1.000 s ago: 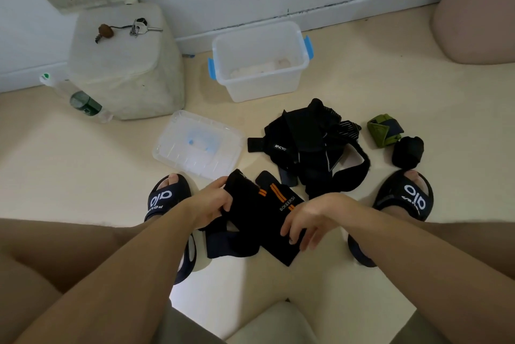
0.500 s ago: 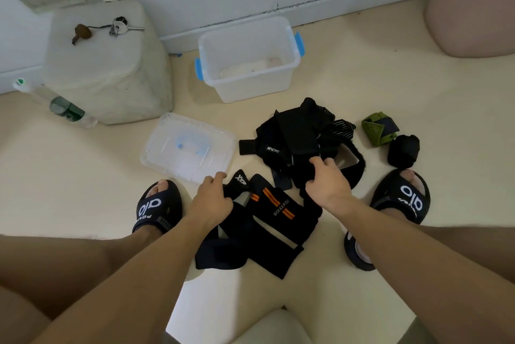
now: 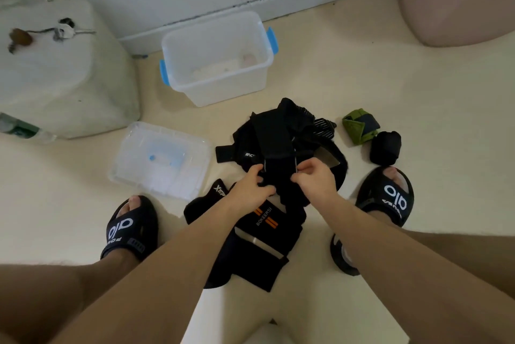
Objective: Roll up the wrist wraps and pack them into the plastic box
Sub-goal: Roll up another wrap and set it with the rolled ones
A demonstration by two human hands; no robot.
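Both hands meet low over the floor, each with its grip pinched on one black wrap (image 3: pixel 274 145): the left hand (image 3: pixel 250 187) holds its near left edge, the right hand (image 3: pixel 315 180) its near right edge, fingers curled into the cloth. The wrap runs away from the hands, up over a black pile (image 3: pixel 320 134) of loose wraps that lies just beyond the fingers. Under the wrists, nearer the person, lies another wrap (image 3: pixel 264 235) with orange stripes and white lettering, spread flat on the floor. Beyond the pile stands the open box (image 3: pixel 214 59) with blue latches, by the wall; something pale lies in its bottom, though I cannot make out what. To the left of the left hand lies the clear lid (image 3: pixel 161 159). Out to the right of the right hand sit a green roll (image 3: pixel 359 126) and a black roll (image 3: pixel 386 147), touching each other, just beyond a sandal (image 3: pixel 390 196).
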